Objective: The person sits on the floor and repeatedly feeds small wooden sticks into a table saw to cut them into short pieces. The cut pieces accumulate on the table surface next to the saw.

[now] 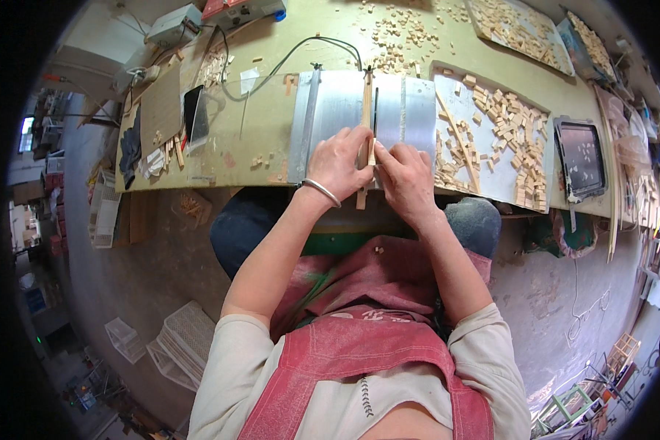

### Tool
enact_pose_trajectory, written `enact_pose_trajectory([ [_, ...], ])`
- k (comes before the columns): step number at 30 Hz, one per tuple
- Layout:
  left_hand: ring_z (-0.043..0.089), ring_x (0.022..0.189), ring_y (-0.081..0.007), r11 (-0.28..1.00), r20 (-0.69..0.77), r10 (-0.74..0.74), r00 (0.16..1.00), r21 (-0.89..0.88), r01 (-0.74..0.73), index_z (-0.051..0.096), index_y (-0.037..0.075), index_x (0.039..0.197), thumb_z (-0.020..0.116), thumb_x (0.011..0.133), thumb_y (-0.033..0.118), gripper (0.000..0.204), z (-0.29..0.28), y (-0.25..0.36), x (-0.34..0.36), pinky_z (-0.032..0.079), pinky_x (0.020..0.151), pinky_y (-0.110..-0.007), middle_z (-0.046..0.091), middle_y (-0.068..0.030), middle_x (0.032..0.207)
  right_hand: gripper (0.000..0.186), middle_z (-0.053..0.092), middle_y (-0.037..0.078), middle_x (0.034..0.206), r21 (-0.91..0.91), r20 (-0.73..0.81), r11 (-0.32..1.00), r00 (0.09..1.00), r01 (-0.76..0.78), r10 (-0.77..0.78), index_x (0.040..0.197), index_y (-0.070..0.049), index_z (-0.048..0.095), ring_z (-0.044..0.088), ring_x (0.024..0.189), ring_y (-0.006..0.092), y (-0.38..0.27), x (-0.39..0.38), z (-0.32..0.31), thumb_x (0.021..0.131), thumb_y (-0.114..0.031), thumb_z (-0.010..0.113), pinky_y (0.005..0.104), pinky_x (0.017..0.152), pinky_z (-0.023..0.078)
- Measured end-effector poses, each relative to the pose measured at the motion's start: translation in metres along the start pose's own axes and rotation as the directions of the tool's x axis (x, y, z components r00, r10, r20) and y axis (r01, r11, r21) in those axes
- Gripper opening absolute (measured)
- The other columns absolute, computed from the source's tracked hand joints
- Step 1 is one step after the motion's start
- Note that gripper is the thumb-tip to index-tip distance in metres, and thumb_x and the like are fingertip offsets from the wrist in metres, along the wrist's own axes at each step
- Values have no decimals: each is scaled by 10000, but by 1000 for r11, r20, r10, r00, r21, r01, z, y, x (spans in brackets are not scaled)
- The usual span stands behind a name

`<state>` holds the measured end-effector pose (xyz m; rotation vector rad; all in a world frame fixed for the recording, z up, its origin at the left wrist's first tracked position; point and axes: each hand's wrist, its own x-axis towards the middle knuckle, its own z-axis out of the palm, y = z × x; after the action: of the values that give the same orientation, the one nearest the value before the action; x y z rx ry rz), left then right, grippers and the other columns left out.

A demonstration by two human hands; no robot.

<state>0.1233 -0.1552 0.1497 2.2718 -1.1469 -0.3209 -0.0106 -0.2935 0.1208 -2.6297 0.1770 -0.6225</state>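
Note:
My left hand (335, 163), with a bangle at its wrist, is closed at the near part of a metal plate (330, 99). My right hand (408, 180) is closed close beside it, thumb and forefinger pinched toward the left one. Between the fingertips shows a small pale wooden piece (372, 152), gripped by both hands; its far part is hidden by the fingers. A long wooden strip (367, 103) runs along the plate toward my body, its near end (361, 199) below the hands. Just right of the strip is a narrow dark slot (376, 110).
A tray (447, 77) right of the plate holds many small wooden blocks and a thin stick (458, 143). More blocks lie scattered (403, 37) at the back. A black tray (582, 158) sits farther right. Clear sheet (199, 121), dark glove (130, 147) and cable (271, 70) lie left.

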Motion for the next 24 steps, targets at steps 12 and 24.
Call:
enact_pose_trajectory([
  [12,705,925,-396,992,51,-57,997,-113,63,647,129,1159,789,825,200,370,-10,2,4,586,829,-507,673,-140,1026,453,670,70,1012,-193,90,972,989,133,-118,1306,13,708,643,977,247,0,5,-3,870,-99,657,407,872,473],
  [24,702,974,-426,998,8,-2,1000,-66,3,639,130,1204,821,810,212,442,-5,-2,2,588,859,-526,673,-157,1069,297,639,58,993,-171,73,972,986,164,-153,1148,-44,715,638,980,257,0,16,-12,872,-150,687,415,880,473],
])
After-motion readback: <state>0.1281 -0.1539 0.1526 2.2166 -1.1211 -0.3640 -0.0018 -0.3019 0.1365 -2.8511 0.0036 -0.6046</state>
